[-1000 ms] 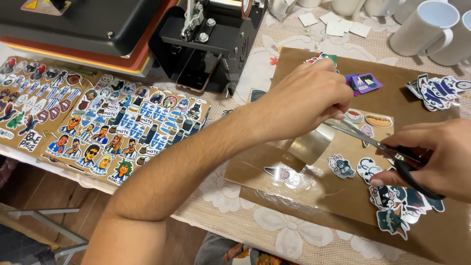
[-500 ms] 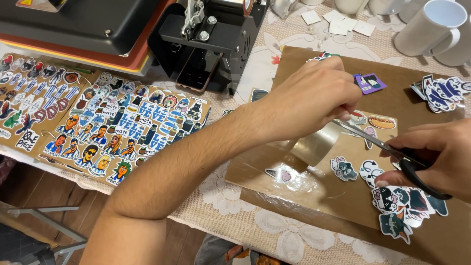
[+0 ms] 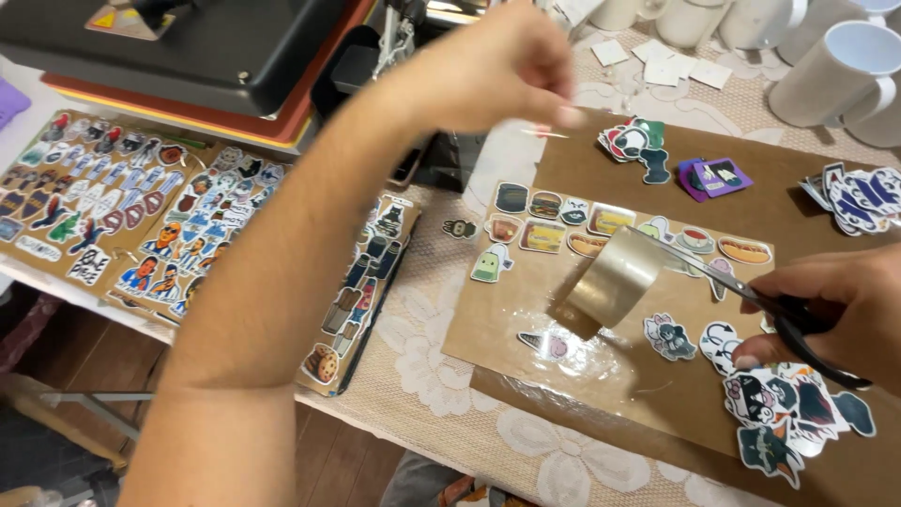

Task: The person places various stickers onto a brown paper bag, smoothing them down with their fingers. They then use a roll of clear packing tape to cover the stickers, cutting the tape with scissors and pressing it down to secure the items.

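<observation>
Left hand: the left hand [image 3: 488, 66] is raised above the board's far edge, fingers pinched narrow on the end of a clear film strip [image 3: 526, 155] that hangs down from the fingertips [image 3: 563, 115].
Film strip: see-through and hard to trace; it runs from the pinch down toward the curled film flap [image 3: 615, 277] below and to the right of that hand.
Right hand: the right hand [image 3: 840, 305] is closed around the black handles of the scissors [image 3: 751, 296], at the right edge of the view.
Scissors: the blades point left from the right hand, their tips at the top of the curled flap; how far apart the blades stand cannot be told.
Curled flap: shiny, tan-tinted, standing up off the brown cardboard board [image 3: 582, 376], just left of the blade tips.
Under the right hand: a pile of cut-out cartoon stickers [image 3: 788, 413], touching the board.
Beyond the blades: a row of food stickers [image 3: 601, 225] under film, between both hands.
Below the left forearm: sticker sheets [image 3: 131, 216] spread on the lace tablecloth [image 3: 441, 376], well away from the right hand.
Behind the left hand: a black heat press [image 3: 206, 56].
Far right, past the right hand: white mugs [image 3: 835, 75].
</observation>
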